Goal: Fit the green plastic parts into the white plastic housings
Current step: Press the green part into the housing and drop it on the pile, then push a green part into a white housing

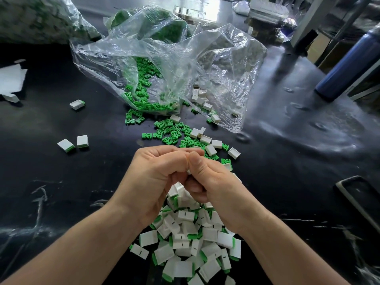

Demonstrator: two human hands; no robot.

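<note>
**Pressing a green part home, with the batch well under way**

Gripping a small white housing with the curled fingers of both the left hand and the right hand, with thumbs pressed side by side on top. Showing only a sliver of white between the thumbs; cannot tell whether a green part sits in it yet. Probably mid-press, judging by the squeeze.

Held just above a heap of finished pieces near the front of the tabletop. Dozens of boxy white shells there, matte and flat-sided, several with a short dark slot on 1 face, most with a green lip at 1 end. Also 3 stray finished pieces off to the left.

Plenty left beyond the hands. Loose green parts, small, smooth and forked, scattered among empty white housings, open-topped like tiny trays. Spilling from a crinkled clear plastic bag, with far more green inside. Judged roughly: a good share done, a bigger share waiting.

All on a dark, shiny, scuffed tabletop, with a blue bottle at the far right.
</note>
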